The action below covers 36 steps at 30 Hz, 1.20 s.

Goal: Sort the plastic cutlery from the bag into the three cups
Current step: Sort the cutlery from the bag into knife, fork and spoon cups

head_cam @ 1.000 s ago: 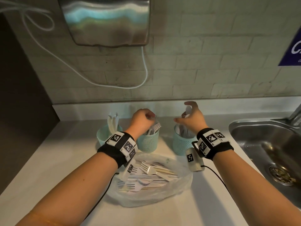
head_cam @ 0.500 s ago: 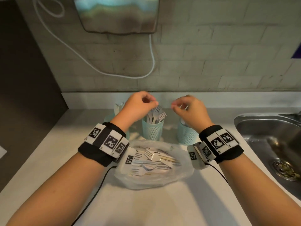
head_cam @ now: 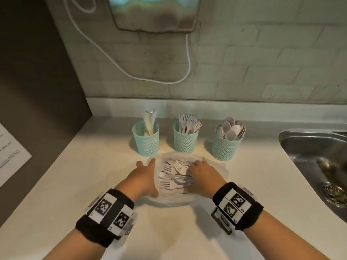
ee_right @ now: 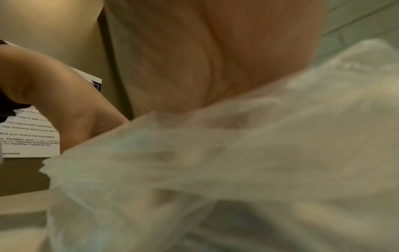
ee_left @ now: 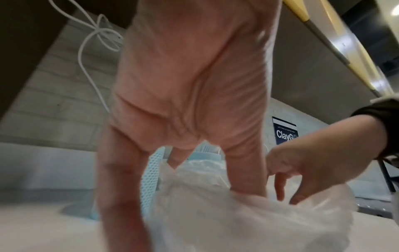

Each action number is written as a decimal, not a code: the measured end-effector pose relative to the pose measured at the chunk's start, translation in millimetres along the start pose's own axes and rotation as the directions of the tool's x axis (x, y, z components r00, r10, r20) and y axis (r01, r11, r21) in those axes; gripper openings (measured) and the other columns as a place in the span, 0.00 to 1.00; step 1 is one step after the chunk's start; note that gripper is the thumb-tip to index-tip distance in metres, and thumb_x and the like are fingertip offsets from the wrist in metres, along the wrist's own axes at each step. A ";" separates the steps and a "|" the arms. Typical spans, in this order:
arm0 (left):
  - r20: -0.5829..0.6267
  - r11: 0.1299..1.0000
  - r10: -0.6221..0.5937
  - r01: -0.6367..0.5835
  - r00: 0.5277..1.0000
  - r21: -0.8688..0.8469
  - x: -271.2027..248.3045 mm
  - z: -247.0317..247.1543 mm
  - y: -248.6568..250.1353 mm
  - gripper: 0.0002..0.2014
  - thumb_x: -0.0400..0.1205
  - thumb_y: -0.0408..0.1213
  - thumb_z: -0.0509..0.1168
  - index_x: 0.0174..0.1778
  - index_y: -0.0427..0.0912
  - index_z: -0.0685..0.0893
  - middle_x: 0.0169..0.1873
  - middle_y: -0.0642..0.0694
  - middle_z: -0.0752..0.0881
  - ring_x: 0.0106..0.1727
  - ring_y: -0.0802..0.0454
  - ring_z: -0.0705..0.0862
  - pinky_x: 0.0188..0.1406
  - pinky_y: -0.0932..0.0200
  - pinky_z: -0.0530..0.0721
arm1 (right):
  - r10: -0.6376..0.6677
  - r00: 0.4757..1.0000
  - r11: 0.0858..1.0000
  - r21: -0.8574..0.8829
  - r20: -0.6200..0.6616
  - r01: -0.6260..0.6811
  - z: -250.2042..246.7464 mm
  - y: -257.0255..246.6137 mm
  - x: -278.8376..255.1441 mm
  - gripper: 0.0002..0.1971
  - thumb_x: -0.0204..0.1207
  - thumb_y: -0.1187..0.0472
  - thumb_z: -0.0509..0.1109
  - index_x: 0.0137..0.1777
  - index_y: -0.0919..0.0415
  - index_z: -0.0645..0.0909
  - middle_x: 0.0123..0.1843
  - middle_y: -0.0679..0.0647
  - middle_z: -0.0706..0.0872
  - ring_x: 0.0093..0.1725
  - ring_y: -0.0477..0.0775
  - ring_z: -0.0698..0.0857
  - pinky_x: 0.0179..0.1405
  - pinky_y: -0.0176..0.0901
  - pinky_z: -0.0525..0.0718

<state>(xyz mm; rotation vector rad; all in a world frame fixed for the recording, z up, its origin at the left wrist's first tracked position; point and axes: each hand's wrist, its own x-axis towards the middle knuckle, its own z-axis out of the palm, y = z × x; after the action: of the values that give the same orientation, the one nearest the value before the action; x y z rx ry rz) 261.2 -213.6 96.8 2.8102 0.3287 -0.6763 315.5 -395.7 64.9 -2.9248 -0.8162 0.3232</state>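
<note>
**2 hands at the bag, 3 cups waiting behind**

Both hands are down on the crumpled clear plastic bag that lies on the pale countertop, just in front of the row of cups. The left hand rests against the bag's left edge with its fingers straight and spread, thumb along the near rim; from the left wrist view the fingers reach down beside the plastic and hold nothing. The right hand lies over the right part of the bag's mouth, knuckles up, its fingers bent down among the white plastic forks heaped inside. Whether it pinches any piece I cannot tell: the fingertips are hidden from above, and the right wrist view shows only blurred plastic.

Between the 2 hands the loose forks lie flat in a tangle, open to view.

Behind the bag stand 3 mint-green perforated cups, upright and apart from each other. The left cup holds a few white plastic knives, the middle cup is packed with forks standing tines up, and the right cup is full of white plastic spoons, bowls up. The middle cup is closest to the bag's far edge.

To the right a stainless steel sink is set into the counter; a printed paper sheet hangs at far left.
</note>
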 end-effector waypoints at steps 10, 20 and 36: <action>-0.043 0.991 0.099 -0.102 0.994 -0.085 -9.3 4.4 1.2 0.54 0.73 0.31 0.70 0.81 0.38 0.33 0.82 0.41 0.49 0.66 0.43 0.78 0.55 0.59 0.78 | -0.054 0.999 0.998 -0.019 0.004 0.054 10.4 -23.4 7.6 0.37 0.65 0.51 0.79 0.71 0.61 0.68 0.68 0.59 0.74 0.67 0.60 0.73 0.68 0.48 0.72; -0.109 0.976 0.115 -0.133 0.987 -0.174 -10.8 -0.1 -10.3 0.56 0.71 0.31 0.72 0.81 0.41 0.33 0.83 0.45 0.48 0.66 0.44 0.78 0.57 0.57 0.81 | -0.034 0.998 0.998 0.047 0.046 0.032 12.2 -32.4 10.1 0.24 0.70 0.56 0.75 0.63 0.63 0.74 0.60 0.59 0.81 0.57 0.58 0.81 0.57 0.46 0.79; -0.125 0.966 0.106 -0.132 0.986 -0.222 0.2 -3.7 -14.0 0.55 0.73 0.33 0.72 0.81 0.40 0.34 0.83 0.44 0.44 0.72 0.44 0.74 0.62 0.57 0.78 | -0.037 0.994 0.998 0.052 0.102 0.032 17.6 -28.2 11.8 0.03 0.77 0.59 0.65 0.47 0.57 0.76 0.54 0.61 0.86 0.46 0.58 0.78 0.45 0.42 0.71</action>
<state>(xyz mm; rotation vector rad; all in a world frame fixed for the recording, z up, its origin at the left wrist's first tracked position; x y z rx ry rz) 259.1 -199.3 97.6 2.6259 0.2384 -0.4246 307.2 -365.0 49.6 -2.8643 -0.8578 0.4879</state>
